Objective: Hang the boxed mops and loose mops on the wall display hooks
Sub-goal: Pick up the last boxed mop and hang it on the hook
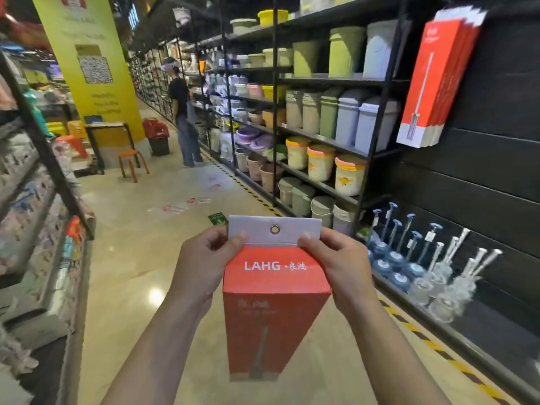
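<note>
The left hand (204, 264) and the right hand (336, 264) are both pinching the white top flap (274, 230) of a red mop box (274, 302), one at each side, holding it upright over the aisle floor (131, 258). More red boxes (438, 80) are hanging on the dark wall (496, 176) at the upper right.

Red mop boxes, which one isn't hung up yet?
The red mop box held in both hands, low at centre. The other red boxes already hang on the dark wall, upper right.
</note>
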